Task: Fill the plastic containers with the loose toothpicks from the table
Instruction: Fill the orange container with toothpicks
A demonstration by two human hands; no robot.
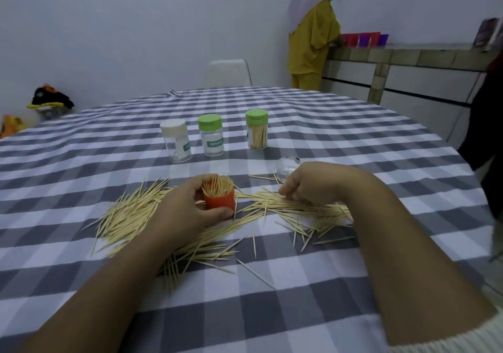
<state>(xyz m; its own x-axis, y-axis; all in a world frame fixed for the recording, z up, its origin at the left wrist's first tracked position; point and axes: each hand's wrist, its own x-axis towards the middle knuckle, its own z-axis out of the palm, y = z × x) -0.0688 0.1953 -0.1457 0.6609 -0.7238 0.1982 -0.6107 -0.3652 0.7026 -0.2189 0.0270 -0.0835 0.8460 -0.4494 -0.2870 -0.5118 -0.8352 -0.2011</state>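
Observation:
My left hand (185, 205) grips an orange container (220, 200) packed with upright toothpicks, standing among the loose toothpicks (128, 213) spread over the checked tablecloth. My right hand (310, 184) has its fingers curled down onto the toothpick pile to the right (294, 208), pinching at some of them. Behind stand three capped containers: a white-capped one (176, 140), a green-capped one (211, 134), and a green-capped one holding toothpicks (257, 129). A clear piece (285, 166), perhaps a container body, lies behind my right hand.
The round table (353, 140) carries a grey-and-white checked cloth. A white chair (228, 72) stands at its far side. A person in yellow (310, 45) stands at a counter at back right with coloured cups (364, 39).

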